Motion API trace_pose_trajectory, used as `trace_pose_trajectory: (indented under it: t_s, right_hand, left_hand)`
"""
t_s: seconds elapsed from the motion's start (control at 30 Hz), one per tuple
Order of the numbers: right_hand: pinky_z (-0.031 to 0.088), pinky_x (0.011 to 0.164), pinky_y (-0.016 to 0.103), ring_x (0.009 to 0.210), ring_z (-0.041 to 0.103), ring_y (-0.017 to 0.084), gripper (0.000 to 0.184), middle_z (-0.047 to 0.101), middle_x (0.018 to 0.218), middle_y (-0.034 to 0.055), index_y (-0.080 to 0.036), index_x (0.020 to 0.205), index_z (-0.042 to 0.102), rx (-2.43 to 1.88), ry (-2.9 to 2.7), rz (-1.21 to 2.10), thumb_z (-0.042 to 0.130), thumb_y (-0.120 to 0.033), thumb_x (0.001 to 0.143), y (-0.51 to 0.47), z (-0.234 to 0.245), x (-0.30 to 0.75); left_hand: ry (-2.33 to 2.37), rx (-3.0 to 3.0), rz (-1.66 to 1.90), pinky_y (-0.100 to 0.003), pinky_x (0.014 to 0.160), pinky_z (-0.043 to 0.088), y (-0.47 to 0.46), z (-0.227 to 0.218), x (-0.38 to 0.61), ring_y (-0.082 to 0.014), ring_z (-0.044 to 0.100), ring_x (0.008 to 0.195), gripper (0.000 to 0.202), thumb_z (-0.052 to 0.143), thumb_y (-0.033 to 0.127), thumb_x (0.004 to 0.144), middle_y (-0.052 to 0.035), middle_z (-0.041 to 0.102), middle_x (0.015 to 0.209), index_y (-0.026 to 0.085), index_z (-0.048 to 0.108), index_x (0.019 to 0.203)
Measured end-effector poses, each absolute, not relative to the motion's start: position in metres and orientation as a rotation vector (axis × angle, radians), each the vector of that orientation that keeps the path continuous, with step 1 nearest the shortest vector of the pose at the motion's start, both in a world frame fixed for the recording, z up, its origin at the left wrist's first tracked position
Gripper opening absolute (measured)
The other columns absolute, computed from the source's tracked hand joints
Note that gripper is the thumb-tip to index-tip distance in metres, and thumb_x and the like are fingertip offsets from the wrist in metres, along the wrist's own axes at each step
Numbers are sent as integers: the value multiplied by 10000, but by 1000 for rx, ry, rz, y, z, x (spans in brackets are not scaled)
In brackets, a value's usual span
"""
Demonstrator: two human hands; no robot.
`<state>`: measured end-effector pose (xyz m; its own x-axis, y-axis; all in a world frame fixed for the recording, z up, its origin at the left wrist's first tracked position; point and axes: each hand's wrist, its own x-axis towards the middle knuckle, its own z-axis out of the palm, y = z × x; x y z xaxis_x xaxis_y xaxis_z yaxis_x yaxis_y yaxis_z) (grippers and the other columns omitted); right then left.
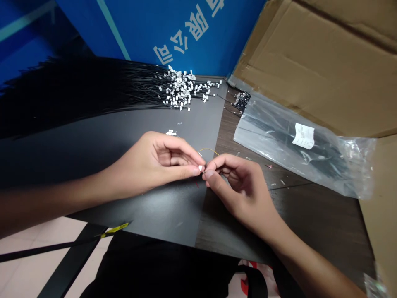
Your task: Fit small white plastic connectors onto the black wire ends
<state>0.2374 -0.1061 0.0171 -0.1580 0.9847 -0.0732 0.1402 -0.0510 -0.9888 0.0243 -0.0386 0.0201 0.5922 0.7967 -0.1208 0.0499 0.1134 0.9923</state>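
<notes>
My left hand (158, 163) pinches a small white plastic connector (201, 168) between thumb and forefinger. My right hand (238, 186) meets it from the other side, its fingertips closed on a thin wire at the connector. A thin yellow wire (208, 150) arcs above the fingertips, and a short red wire end (197, 183) shows below them. Both hands hover over a black mat (173, 211). A long bundle of black wires (93, 93) fans out at the far left, ending in several white connectors (178, 89).
A clear plastic bag (294, 145) holding black wires and a white label lies on the brown wooden table (288, 203). Flattened cardboard (313, 62) stands behind it, beside a blue printed board (155, 29). Small metal terminals (241, 100) lie at the far corner. A black bag (155, 269) sits below the table edge.
</notes>
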Motion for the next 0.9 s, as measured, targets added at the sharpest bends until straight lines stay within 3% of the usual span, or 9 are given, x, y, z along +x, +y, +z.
trace_pose_trajectory:
  t_s: [0.23,0.5,0.7,0.9]
  right_hand:
    - [485,672,291,719,630,145,96,699,779,-8,-201,864,707,-1254,-1416,1301,749,-229,946,-106,16,238]
    - [481,687,307,731,638,157,109,703,790,4,-206,871,712,-1240,-1372,1386,748,-254,962,-106,17,238]
    - [529,740,321,779,693,180,140,743,806,19,-216,853,705,-1222,-1350,1412,733,-279,974,-106,19,238]
    - [539,717,311,754,702,173,137,758,788,18,-216,831,709,-1228,-1341,1415,748,-268,952,-106,21,237]
  left_hand:
    - [854,1497,726,-204,759,664,-42,25,26,-182,830,792,69,842,155,878,-20,878,842,212,880,867]
    - [814,1481,725,-214,848,679,-42,20,24,-202,852,903,92,875,130,851,-43,890,941,220,896,842]
    - [826,1406,703,-257,861,714,-43,21,24,-221,863,867,78,923,162,838,-35,892,903,225,898,879]
    - [845,1428,712,-227,822,710,-44,22,24,-209,860,851,83,913,167,834,-19,894,899,242,911,872]
